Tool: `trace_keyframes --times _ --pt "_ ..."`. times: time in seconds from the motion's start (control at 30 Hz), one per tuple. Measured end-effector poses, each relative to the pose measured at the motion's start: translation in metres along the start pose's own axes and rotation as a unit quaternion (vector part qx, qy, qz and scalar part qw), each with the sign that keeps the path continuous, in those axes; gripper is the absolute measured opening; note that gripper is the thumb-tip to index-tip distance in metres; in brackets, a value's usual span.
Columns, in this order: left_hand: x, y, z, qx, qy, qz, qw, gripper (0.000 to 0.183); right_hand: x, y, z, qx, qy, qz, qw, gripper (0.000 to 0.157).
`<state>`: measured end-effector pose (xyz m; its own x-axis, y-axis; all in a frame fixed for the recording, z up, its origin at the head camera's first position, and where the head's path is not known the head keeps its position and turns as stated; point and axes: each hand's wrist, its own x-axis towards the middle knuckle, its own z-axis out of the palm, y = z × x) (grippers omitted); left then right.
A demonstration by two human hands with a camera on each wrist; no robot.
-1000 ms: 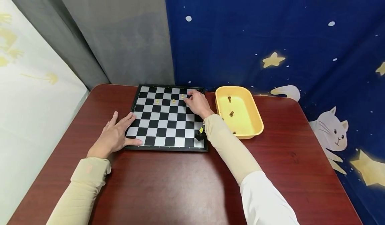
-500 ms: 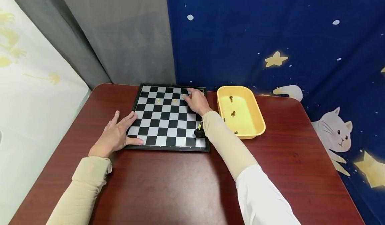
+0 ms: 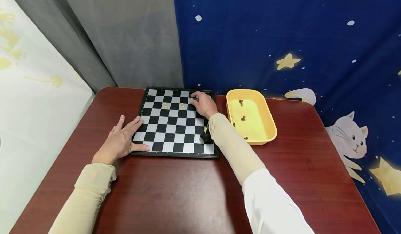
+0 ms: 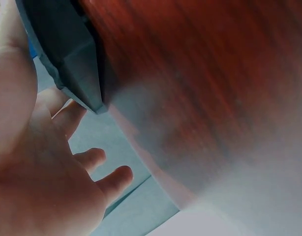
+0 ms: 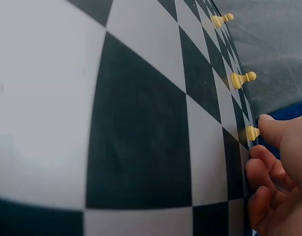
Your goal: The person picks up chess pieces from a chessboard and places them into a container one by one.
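Observation:
A black-and-white chessboard (image 3: 171,129) lies on the table. My left hand (image 3: 119,140) rests at its near left corner, fingers spread along the left edge and thumb on the near edge. In the left wrist view that hand (image 4: 43,147) sits against the board's dark rim (image 4: 75,64). My right hand (image 3: 204,104) is at the far right of the board. In the right wrist view its thumb and fingers pinch the head of a yellow chess pawn (image 5: 252,132). Two more yellow pawns, a middle one (image 3: 182,105) and a left one (image 3: 165,105), stand upright on the board.
A yellow plastic tub (image 3: 266,122) stands right of the board, with several small brown chess pieces (image 3: 243,118) inside. A black wrist camera (image 3: 206,136) hangs beneath my right wrist over the board. Curtains (image 3: 141,46) close off the table's far side.
My right hand has shifted slightly left, its fingers now at the right-hand pawn and covering most of it. The left hand keeps its place; the head view has shifted a little.

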<state>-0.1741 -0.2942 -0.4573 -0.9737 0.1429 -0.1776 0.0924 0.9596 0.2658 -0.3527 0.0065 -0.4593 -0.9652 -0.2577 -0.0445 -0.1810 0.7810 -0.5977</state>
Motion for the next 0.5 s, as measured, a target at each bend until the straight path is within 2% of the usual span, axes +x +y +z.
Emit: trace_keyframes --times 0.3,0.5 --pt "-0.0003 -0.0012 0.0013 -0.005 0.003 -0.002 1.0 0.122 0.0011 -0.0046 0.003 -0.018 0.016 0.014 1.0 0.029" --pt "-0.001 -0.0004 0.0007 -0.001 0.004 0.0 1.0 0.123 0.0029 -0.0072 0.0083 -0.033 0.044 0.033 0.998 0.022"
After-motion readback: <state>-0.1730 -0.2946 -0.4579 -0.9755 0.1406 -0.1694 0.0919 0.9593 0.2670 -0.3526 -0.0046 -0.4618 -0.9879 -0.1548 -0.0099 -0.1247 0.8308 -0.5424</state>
